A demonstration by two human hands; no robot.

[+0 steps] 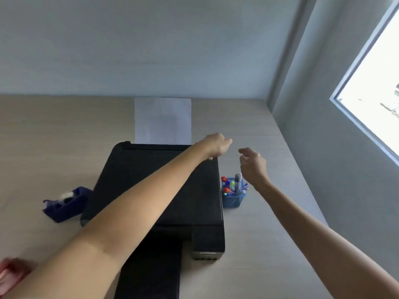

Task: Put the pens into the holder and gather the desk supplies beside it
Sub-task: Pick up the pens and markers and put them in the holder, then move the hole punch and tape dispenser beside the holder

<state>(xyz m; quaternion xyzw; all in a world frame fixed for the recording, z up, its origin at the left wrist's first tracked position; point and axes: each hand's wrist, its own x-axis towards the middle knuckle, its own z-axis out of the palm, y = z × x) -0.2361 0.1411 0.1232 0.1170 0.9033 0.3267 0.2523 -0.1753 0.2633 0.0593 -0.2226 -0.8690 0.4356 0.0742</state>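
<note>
A blue mesh holder (pixel 232 200) stands on the desk just right of a black printer, with several pens (pixel 234 184) upright in it. My right hand (pixel 253 166) hovers above and slightly behind the holder, fingers curled loosely apart, nothing in it. My left hand (pixel 217 145) reaches across the printer to its far right corner, fingers bent, and I see nothing held in it. A dark blue tape dispenser (pixel 64 203) sits on the desk left of the printer, far from the holder.
The black printer (pixel 164 190) fills the middle of the light wooden desk (pixel 269 244), white paper (pixel 163 119) standing in its rear feed. A grey wall and a window (pixel 375 87) close off the right side. A blurred pinkish object (pixel 10 275) lies at the bottom left corner.
</note>
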